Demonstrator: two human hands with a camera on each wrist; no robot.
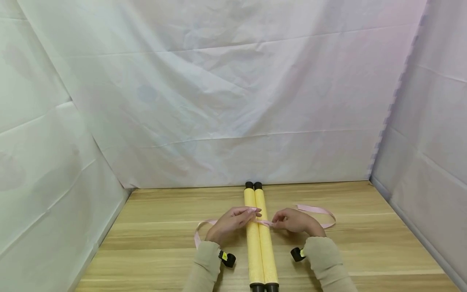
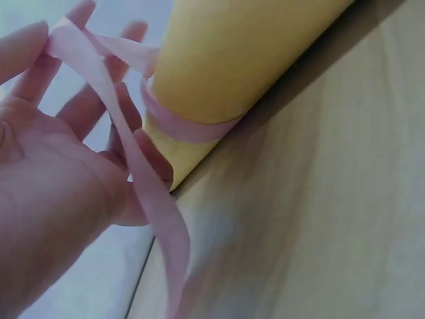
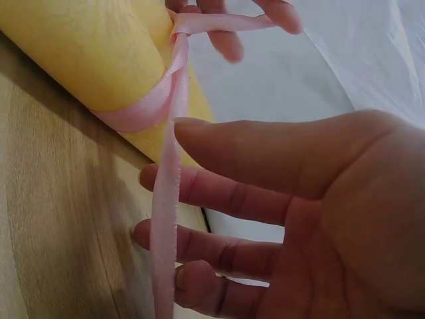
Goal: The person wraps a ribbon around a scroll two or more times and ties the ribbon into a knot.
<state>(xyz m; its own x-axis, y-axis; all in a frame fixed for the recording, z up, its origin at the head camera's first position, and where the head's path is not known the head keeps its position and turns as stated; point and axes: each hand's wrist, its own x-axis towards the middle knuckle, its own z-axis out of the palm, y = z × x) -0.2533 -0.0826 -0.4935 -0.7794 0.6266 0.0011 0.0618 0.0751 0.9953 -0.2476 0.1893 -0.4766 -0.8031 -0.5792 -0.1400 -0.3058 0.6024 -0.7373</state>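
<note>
- pink ribbon (image 3: 166, 199) wraps two yellow rolls (image 1: 268, 251), crossed; tying seems unfinished
- left hand (image 1: 233, 221), nine o'clock, loosely pinches one length
- right hand (image 1: 293, 221), three o'clock, pinches another

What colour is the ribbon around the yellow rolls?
Pale pink; the ribbon shows best in the right wrist view.

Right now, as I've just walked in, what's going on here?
A person is handling a pink ribbon that loops around two yellow tubes lying side by side on a wooden table. The left hand has one length in its grip, the right hand another. The lengths cross over the tubes; no bow shows yet.
</note>
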